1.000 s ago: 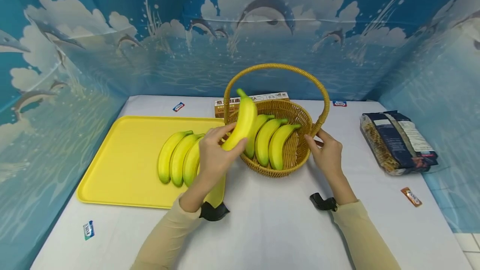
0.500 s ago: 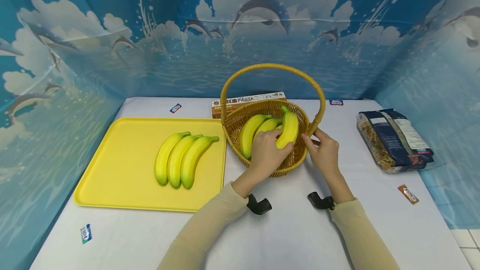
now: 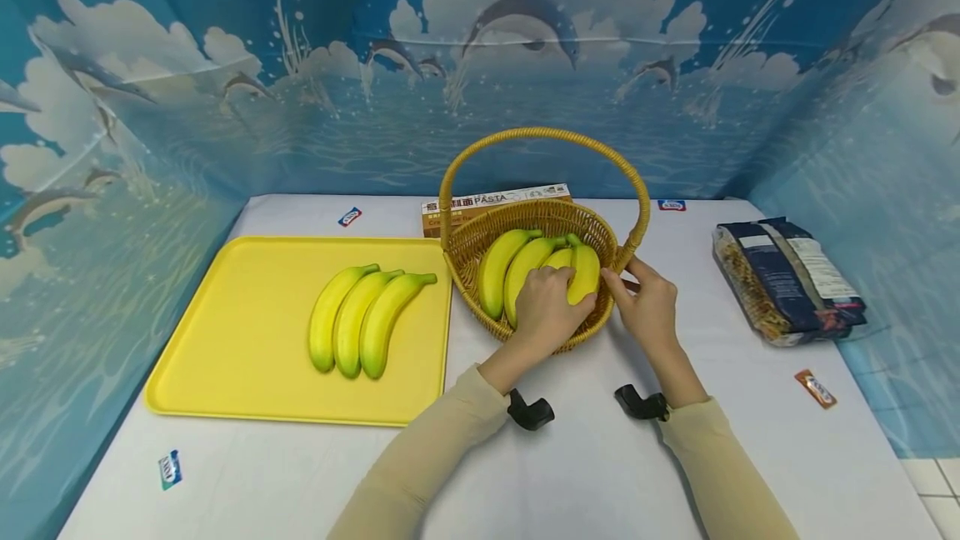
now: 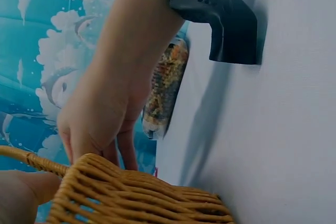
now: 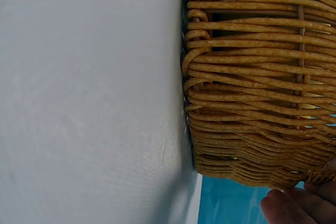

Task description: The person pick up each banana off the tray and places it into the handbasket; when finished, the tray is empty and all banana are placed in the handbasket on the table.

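Observation:
A wicker basket (image 3: 465, 255) with a tall hoop handle stands on the white table. Several yellow bananas (image 3: 498, 269) lie inside it. My left hand (image 3: 551, 307) reaches into the basket and grips the rightmost banana (image 3: 587, 269), which lies low among the others. My right hand (image 3: 645, 302) rests against the basket's right side by the handle base, fingers fairly straight. The left wrist view shows that right hand (image 4: 100, 119) behind the basket's rim (image 4: 131, 198). The right wrist view shows the woven wall (image 5: 257, 77) and fingertips (image 5: 299, 205) at it.
A yellow tray (image 3: 240, 340) left of the basket carries a bunch of three bananas (image 3: 360, 319). A pasta box (image 3: 495, 200) lies behind the basket, a pasta bag (image 3: 787, 277) at the right. Small sachets (image 3: 817, 388) are scattered near the table's edges, which blue printed walls enclose.
My left hand carried one banana from above the tray's edge rightwards into the basket and lowered it beside the others. The right hand stayed at the basket's side.

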Tool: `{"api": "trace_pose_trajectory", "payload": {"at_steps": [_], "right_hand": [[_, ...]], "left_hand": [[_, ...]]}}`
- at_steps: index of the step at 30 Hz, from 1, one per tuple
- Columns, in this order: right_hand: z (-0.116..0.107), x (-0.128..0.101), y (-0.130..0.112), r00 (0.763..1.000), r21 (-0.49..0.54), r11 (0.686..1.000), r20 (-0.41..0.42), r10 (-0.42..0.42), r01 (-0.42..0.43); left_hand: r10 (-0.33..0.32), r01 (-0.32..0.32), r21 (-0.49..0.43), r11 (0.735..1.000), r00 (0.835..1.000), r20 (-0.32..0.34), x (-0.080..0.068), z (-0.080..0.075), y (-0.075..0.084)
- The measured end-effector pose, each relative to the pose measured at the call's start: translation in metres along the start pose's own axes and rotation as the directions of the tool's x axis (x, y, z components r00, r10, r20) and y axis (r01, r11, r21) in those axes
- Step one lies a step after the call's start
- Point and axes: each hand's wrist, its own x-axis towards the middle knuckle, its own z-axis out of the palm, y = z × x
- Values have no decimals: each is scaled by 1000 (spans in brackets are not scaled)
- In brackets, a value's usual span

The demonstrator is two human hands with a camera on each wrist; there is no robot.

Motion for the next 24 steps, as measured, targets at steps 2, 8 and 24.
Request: {"api": "trace_pose_trajectory", "payload": {"at_steps": [2, 8, 24], "right_hand": [[0, 0, -1, 1000, 2, 1000, 4, 2, -2], [1, 0, -1, 1000, 7, 1000, 4, 14, -14], [0, -1, -3, 1000, 0, 1000, 8, 25, -25]], "left_hand": [[22, -22, -24, 999, 1000, 8, -5, -5, -2], [67, -57, -183, 981, 996, 50, -27, -38, -12], [-205, 123, -349, 929, 956, -210, -77, -156, -153]]}}
